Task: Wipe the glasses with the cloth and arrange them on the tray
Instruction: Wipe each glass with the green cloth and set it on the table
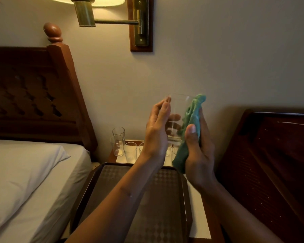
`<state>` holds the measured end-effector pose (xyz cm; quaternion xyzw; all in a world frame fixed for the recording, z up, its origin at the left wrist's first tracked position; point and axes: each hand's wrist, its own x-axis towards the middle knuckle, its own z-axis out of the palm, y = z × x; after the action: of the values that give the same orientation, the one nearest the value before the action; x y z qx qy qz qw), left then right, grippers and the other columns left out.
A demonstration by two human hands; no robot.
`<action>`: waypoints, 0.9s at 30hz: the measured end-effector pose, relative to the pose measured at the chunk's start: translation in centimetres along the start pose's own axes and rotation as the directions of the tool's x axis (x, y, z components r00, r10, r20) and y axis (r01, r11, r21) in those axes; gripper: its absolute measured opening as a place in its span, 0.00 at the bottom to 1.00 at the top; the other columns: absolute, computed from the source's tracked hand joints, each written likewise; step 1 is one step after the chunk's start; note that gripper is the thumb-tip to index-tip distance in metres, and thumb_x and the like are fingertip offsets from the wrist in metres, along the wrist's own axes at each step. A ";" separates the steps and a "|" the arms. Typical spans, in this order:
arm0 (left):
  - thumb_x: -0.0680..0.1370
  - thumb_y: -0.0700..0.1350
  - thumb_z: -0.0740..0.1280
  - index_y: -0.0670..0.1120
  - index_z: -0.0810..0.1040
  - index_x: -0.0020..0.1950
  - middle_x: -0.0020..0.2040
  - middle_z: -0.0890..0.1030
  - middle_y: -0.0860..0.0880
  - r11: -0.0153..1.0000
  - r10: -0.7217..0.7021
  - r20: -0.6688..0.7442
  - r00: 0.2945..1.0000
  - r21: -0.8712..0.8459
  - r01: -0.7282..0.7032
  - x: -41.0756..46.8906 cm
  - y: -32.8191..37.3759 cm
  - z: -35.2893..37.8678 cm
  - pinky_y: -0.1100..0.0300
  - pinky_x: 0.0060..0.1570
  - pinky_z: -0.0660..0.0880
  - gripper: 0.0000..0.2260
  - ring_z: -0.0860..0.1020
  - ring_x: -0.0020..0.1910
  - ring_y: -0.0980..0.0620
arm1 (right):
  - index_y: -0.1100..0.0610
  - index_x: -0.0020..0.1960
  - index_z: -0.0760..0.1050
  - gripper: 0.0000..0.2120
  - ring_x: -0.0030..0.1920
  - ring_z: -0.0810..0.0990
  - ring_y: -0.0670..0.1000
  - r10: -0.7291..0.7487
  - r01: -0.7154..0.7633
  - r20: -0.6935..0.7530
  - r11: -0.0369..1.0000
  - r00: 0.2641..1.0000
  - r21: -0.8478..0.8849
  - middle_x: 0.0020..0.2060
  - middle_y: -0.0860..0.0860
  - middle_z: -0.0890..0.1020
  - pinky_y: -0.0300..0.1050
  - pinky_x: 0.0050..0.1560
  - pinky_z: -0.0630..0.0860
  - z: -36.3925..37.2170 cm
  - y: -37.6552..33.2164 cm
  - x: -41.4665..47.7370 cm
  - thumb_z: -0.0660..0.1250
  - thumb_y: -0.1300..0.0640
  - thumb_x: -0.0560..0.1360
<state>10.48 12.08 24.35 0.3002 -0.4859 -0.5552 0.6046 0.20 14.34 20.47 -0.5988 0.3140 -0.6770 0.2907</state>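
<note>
So the left hand [157, 132] has its fingers curled round a clear tumbler [178, 107] held up over the brown tray [162, 218], while the right hand [199, 151] pinches a green cloth [191, 118], thumb on top, against the tumbler's side. More glasses [118, 143] sit on the nightstand [121, 159] behind the tray.

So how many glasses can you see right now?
6: held glass in the left hand; four glasses on the nightstand; another glass by the cloth. More may be hidden behind the hands.
</note>
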 end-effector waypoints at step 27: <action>0.86 0.56 0.55 0.54 0.74 0.72 0.49 0.85 0.56 0.993 -0.039 0.041 0.998 0.111 0.035 0.8 0.1 -0.7 0.56 0.47 0.80 0.18 0.82 0.47 0.57 | 0.51 0.85 0.44 0.34 0.85 0.50 0.54 -0.138 0.192 0.183 0.928 0.973 -0.320 0.86 0.49 0.48 0.65 0.81 0.61 -0.8 1.5 -1.3 0.52 0.40 0.86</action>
<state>11.12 11.20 24.39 0.3299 -0.5230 -0.5451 0.5661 -0.43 14.49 18.41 -0.7154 0.3489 -0.5864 0.1502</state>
